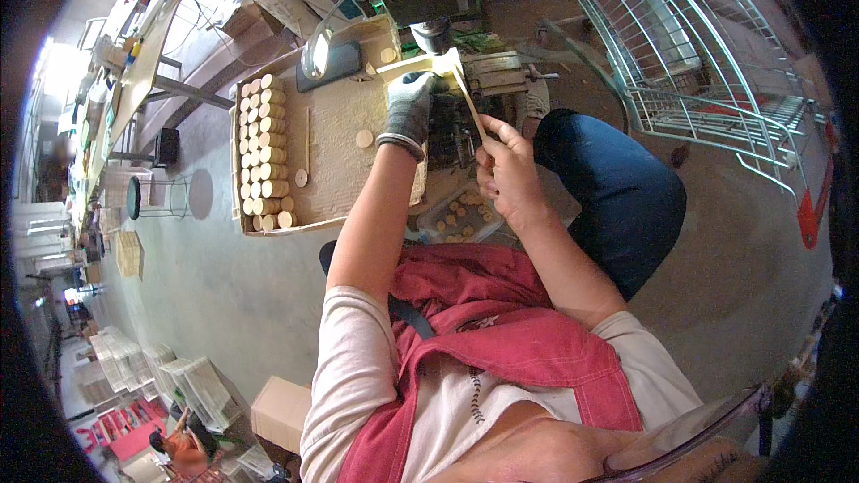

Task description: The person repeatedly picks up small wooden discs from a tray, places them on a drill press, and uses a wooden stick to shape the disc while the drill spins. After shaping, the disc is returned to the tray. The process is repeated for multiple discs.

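My left hand [410,107], in a grey work glove, reaches to the pale wooden piece [413,66] beneath the machine's spindle [432,36]. Its fingers are curled there, and whatever they hold is hidden. Bare and closed, my right hand [510,170] grips a thin wooden stick [470,100], whose far end is beside the work area under the spindle. To the left, a shallow cardboard tray [335,188] carries rows of stacked round wooden discs [264,148]. A loose disc [364,139] lies nearer my left forearm.
A metal vise [497,73] sits right of the spindle, and a lamp [320,49] is over the tray beside a dark tablet-like object [331,66]. Below my hands is a clear bin [461,215] of discs. A wire cart [689,63] stands at right, a stool [134,197] at left.
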Tool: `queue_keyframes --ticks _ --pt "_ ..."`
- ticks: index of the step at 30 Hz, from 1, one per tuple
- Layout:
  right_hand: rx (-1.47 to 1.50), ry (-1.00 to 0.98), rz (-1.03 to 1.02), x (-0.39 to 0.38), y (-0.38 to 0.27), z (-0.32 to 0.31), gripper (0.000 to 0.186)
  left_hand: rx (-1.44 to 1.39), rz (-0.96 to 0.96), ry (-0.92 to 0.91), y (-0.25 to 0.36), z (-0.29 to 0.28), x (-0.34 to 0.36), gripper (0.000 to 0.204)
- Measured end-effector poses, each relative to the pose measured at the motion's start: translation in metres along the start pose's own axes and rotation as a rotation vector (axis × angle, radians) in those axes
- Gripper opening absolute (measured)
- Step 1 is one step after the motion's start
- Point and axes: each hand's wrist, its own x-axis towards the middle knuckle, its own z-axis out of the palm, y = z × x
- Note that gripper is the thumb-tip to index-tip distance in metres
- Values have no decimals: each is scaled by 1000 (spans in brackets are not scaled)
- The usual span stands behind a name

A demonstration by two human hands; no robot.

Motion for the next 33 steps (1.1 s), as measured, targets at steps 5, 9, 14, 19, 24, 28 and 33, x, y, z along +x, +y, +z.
queue_keyframes --ticks 5,9,14,19,24,28,33 --pt "7 36 1 1 0 1 37 28 17 141 -11 1 16 21" --pt "25 34 -6 2 2 2 37 5 19 99 -12 7 15 22" --pt "-4 79 -68 3 8 8 34 13 79 34 0 10 15 21" --pt "71 58 -119 -26 -10 10 34 -150 -86 3 17 14 2 21" --pt "78 3 -172 -67 -74 4 35 -242 -72 -9 18 13 -1 20" --pt "-60 30 -325 -82 -122 -14 35 -244 -102 -50 18 9 5 15" --pt "-435 143 -782 -53 -182 -11 28 -172 -111 -70 16 7 8 24"
